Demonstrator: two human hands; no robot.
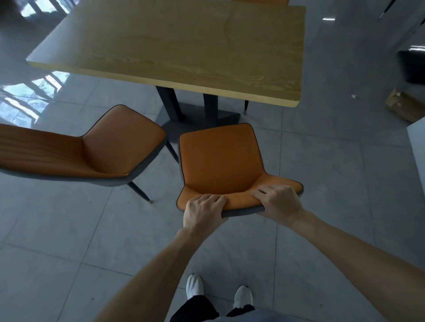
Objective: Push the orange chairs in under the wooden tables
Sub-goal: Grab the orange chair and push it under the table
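Note:
An orange chair point(219, 161) with a grey shell stands in front of me, its seat pointing at the wooden table point(184, 46). The seat's front edge is just short of the table's near edge. My left hand point(203, 211) grips the top of the chair's backrest on the left. My right hand point(279, 203) grips the same backrest on the right. A second orange chair point(92, 149) stands to the left, turned sideways and away from the table. The top of a third orange chair point(259, 1) shows beyond the table's far edge.
The table rests on dark legs and a base plate point(202, 115). Grey glossy tiles cover the floor. A cardboard box point(404, 105) and a dark object point(411, 66) sit at the right. A white surface edge point(417, 142) juts in at the far right. My white shoes point(217, 292) are below.

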